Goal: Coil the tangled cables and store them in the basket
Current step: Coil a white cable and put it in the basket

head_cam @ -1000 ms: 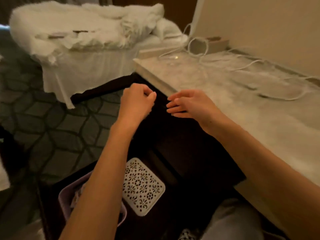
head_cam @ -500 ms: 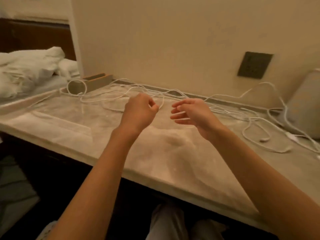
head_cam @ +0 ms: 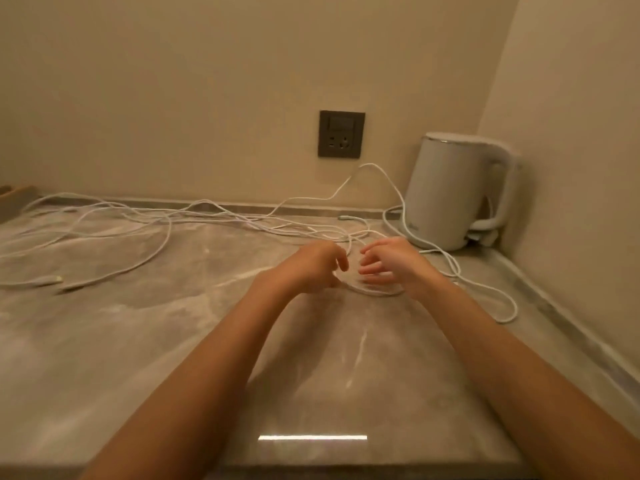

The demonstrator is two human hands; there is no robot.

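Several tangled white cables [head_cam: 207, 218] sprawl across the back of the marble counter [head_cam: 138, 341], from the far left to the kettle. One strand forms a loop [head_cam: 375, 292] on the counter right under my hands. My left hand [head_cam: 311, 268] hovers over the loop's left side with its fingers loosely curled downward; no grip on the strand shows. My right hand [head_cam: 391, 261] hovers over the loop's right side with its fingers spread and relaxed, holding nothing. The basket is out of view.
A white electric kettle [head_cam: 457, 192] stands in the back right corner with cable looping around its base. A dark wall socket [head_cam: 341, 134] sits above the cables. Cable ends with connectors [head_cam: 52, 280] lie at the far left. A wooden box [head_cam: 14, 195] shows at the left edge.
The view swung from the floor, basket and bed up and right to the counter's corner. Both hands reached forward and lowered over the cable loop near the kettle.
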